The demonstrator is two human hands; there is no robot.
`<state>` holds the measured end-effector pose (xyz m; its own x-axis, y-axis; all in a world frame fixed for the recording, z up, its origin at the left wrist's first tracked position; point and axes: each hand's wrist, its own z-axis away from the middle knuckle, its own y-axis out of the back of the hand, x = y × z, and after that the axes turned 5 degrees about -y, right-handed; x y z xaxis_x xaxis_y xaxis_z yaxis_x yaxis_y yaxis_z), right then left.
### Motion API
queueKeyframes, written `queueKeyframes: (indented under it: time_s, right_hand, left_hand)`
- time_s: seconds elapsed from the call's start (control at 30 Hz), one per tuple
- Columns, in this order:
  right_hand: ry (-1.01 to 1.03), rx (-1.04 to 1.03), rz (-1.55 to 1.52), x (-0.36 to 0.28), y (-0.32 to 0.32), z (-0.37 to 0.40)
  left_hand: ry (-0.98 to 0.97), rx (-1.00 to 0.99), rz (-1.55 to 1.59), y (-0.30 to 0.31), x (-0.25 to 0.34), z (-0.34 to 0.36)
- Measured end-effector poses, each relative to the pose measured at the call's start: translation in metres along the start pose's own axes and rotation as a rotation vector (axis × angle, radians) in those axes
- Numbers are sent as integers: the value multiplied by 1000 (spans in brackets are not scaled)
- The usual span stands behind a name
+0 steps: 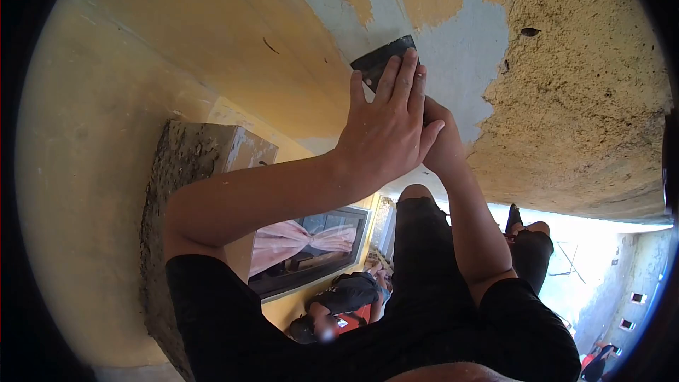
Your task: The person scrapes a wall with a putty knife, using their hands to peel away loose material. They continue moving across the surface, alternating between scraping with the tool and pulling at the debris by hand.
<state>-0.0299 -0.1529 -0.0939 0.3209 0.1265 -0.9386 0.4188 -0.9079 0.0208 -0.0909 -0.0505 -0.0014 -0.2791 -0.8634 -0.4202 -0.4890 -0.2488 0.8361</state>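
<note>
A dark, flat-bladed scraper (380,55) lies against a painted surface, its straight edge on a pale grey smooth patch (445,49). My left hand (389,117) is laid over the blade with fingers stretched out and spread, its back towards me and the thumb apart. Behind it, my right hand (444,131) is closed around the tool's lower end; the handle and most of those fingers are hidden. Yellow paint (283,71) borders the grey patch on the left, and patchy yellow remnants show above the blade.
Rough, crumbly yellow plaster (580,78) covers the right side. At left a box-like projection (191,152) has a rough, dark face. Below is a window (311,240) with a tied pink curtain. A person in dark clothing (346,297) appears near it; more people are far off at lower right.
</note>
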Motion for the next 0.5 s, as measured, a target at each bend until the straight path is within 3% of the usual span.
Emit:
queueKeyframes:
  time_s: [0.5]
  right_hand:
    - [-21, -21, -7, -16, 4, -17]
  left_hand:
    - [-7, 40, 8, -1, -12, -9]
